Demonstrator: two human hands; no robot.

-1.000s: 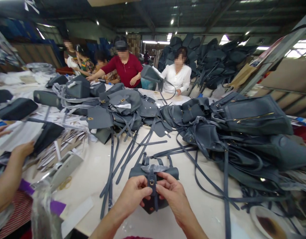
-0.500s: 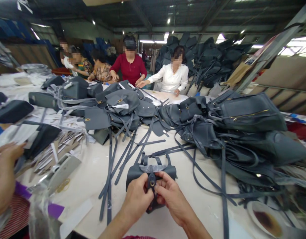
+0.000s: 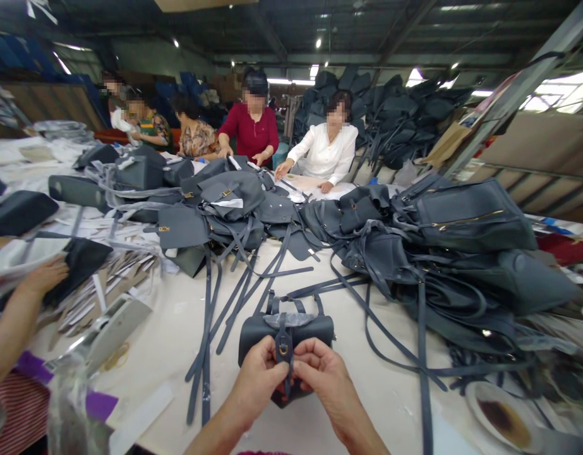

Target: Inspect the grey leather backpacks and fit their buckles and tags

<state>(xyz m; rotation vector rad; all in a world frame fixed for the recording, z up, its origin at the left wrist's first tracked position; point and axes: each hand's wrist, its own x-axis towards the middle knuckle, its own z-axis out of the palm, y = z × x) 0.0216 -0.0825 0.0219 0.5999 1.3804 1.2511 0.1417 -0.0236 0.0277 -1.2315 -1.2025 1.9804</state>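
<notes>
A small dark blue-grey backpack (image 3: 314, 330) lies on the table in front of me, its shoulder straps stretching away from me. Clear plastic wraps its top handle. Down the middle of its front runs a buckle strap (image 3: 282, 325) with a gold buckle. My left hand (image 3: 263, 370) pinches this strap from the left, thumb just below the buckle. From the right, my right hand (image 3: 319, 366) has thumb and fingers closed at the strap's lower part. The exact grip of the fingertips is partly hidden.
Heaped dark bags (image 3: 471, 215) cover the right and far side. Loose straps (image 3: 210, 341) trail across the table (image 3: 168, 341). A dish of brown liquid (image 3: 502, 414) stands near right. A co-worker's arm (image 3: 16, 322) reaches in at left; several people work opposite.
Both my hands have shifted slightly down along the strap, leaving more of the buckle exposed. At left, the co-worker's hand has moved onto the dark bag.
</notes>
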